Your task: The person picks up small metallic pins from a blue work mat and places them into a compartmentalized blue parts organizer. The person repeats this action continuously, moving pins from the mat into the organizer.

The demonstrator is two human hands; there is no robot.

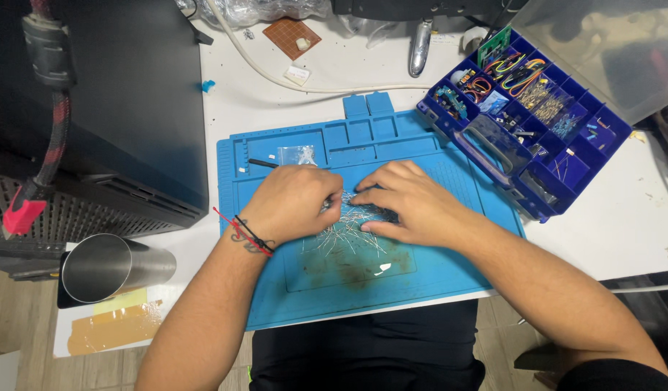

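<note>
Left hand: the left hand lies knuckles up on the blue work mat, fingers curled down into the pile of wire-leaded parts; whether it pinches any of them cannot be told, since the fingertips are hidden
Right hand: the right hand rests palm down on the same pile, fingers spread and pointing toward the left hand, flat rather than clenched; a grip on anything is not visible
Pile location: middle of the mat, between and under both hands, spilling toward the person's body
Pile direction: the thin leads fan out with no single heading; most visible ones run from the hands down toward the near edge of the mat, some slanted left, some right
Wrist: red and black cords circle the left wrist
Small bag: a clear packet lies in a mat recess just beyond the left hand
Parts case: an open blue compartment box sits at the mat's right corner, long axis running diagonally
Steel cup: a metal tumbler lies on its side at the left, mouth toward the camera
</note>
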